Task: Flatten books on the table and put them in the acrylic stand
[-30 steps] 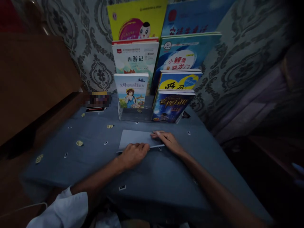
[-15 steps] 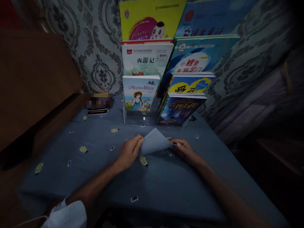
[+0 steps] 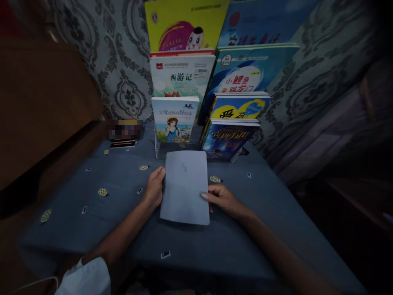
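Note:
A pale sheet of paper (image 3: pixel 186 188) stands nearly face-on to me above the table, with a small faint dark mark near its top. Whether it is a single leaf or a thin booklet, I cannot tell. My left hand (image 3: pixel 155 186) is closed on its left edge, fingers partly hidden behind it. On the right edge, my right hand (image 3: pixel 225 199) pinches it with the thumb in front. A small reddish bit shows under the right fingers. Just behind the paper is a clear stand (image 3: pixel 156 152) of books, including a white one with a girl in blue (image 3: pixel 175 123) on its cover.
A dark blue book (image 3: pixel 229 139) and a yellow-green one (image 3: pixel 184 24) stand in the same rack. Blue-grey cloth with pineapple prints covers the table (image 3: pixel 116 213). A small blurred-out stack (image 3: pixel 124 133) lies at the back left. Patterned curtain (image 3: pixel 123 61) hangs behind.
The paper has gone from folded and tilted, one corner up, to a flat upright rectangle. Both hands stay on its edges. The view has shifted slightly right.

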Demonstrator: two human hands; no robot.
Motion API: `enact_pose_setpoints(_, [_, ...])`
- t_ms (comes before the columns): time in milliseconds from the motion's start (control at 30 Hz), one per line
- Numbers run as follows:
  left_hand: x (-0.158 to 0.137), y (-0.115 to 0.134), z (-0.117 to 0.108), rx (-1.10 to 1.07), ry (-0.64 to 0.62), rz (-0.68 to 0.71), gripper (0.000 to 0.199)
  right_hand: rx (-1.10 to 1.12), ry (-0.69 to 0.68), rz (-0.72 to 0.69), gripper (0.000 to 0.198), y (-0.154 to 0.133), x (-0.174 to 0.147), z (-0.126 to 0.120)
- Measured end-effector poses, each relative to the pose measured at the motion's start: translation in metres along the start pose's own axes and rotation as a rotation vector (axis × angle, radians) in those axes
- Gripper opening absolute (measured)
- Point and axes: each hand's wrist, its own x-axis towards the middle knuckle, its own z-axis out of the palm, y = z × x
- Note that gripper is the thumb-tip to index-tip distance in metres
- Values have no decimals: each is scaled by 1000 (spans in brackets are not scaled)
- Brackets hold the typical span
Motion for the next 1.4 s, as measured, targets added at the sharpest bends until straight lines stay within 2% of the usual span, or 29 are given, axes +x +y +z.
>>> enact_pose_setpoints(67, [4,-7,-7,219,-23,67,32,11,4,58,47,1,-3,-2])
enact_pose_setpoints(133, [6,-11,-15,537,-40,178,23,5,24,120,49,4,-5,-3])
enact_pose_setpoints(233, [5,-12,-23,1003,-49,366,22,-19,60,174,50,12,-5,-4])
enact_pose_setpoints(333, [5,-12,-27,1254,-131,534,21,-23,81,187,48,19,-4,-4])
enact_pose_setpoints(433, [5,-15,-30,1304,-222,610,25,-24,88,193,48,23,-4,-3])
enact_pose_setpoints(533, [3,-18,-32,1337,-280,595,32,-34,84,204,45,22,-3,-2])
enact_pose_setpoints(667, [-1,-19,-33,1382,-293,529,36,-59,87,230,40,19,-4,-1])
enact_pose_setpoints(767, [-2,-19,-32,1388,-292,533,36,-135,149,236,30,19,-5,-2])
enact_pose_setpoints(867, [-1,-19,-31,1387,-274,566,35,-348,271,157,24,21,-4,-6])
enact_pose_setpoints(967, [0,-21,-30,1379,-254,607,34,-646,392,15,38,25,-2,-10])
enact_pose_setpoints(1033, [1,-23,-30,1373,-238,638,33,-811,417,-90,41,30,0,-10])
enact_pose_setpoints(1100, [3,-23,-31,1369,-229,661,33,-934,407,-183,34,34,2,-8])
enact_pose_setpoints(1233, [9,-20,-29,1411,-266,647,35,-1029,420,-263,25,41,3,-3])
enact_pose_setpoints(1400, [24,-10,-11,1499,-410,619,38,-1015,430,-280,27,42,-1,-2])
